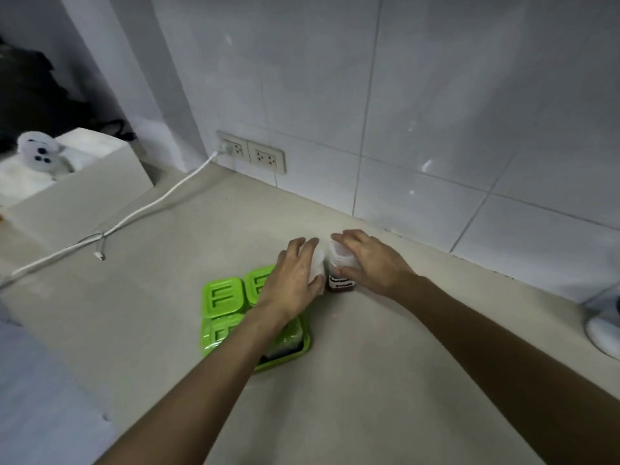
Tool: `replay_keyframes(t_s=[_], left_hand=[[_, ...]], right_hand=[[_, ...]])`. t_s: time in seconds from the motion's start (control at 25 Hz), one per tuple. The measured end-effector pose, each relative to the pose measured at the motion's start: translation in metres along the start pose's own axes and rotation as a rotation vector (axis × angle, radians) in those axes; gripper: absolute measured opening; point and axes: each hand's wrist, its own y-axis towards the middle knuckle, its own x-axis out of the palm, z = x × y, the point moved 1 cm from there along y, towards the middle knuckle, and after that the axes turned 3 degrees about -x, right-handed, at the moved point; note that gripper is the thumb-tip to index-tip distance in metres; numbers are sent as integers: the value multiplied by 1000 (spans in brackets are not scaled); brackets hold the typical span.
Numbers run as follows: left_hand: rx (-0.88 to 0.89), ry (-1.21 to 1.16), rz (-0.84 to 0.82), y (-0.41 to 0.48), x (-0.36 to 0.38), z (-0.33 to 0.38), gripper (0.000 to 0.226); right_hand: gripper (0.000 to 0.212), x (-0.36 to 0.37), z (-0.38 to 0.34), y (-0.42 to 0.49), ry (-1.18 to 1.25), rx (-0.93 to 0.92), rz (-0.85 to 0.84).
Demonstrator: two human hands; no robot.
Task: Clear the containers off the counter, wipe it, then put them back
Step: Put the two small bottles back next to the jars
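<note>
jars (340, 268) upright side by side, hands (295, 280) gripping each.

Dim, flat light here, and your picture's soft all over. Small glints speckle the wall tiles (436, 112) upper right; the upper left corner sinks into dark. Straight lines bow toward the edges.

Both arms outstretched, left hand (295, 276) and right hand (372, 263) curled palm-down.

Three green-lidded containers (222, 297), two white-capped jars (341, 270), two wall sockets (251, 152), two hands (292, 280).
</note>
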Motion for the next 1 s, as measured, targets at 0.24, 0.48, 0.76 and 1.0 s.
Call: replay_keyframes(t_s=[0.24,0.48,0.76,1.0], left_hand=[[190,77,-11,6,-15,20,53],[333,-137,-154,15,-1,111,49],[369,-273,-223,40,83,251,48],[409,-116,-229,76,121,309,49]], right_hand=[[49,-11,24,-32,7,27,114],[49,-67,123,-142,-45,228,123],[53,-128,226,-217,-228,460,153],[54,-131,260,-228,-217,521,173]])
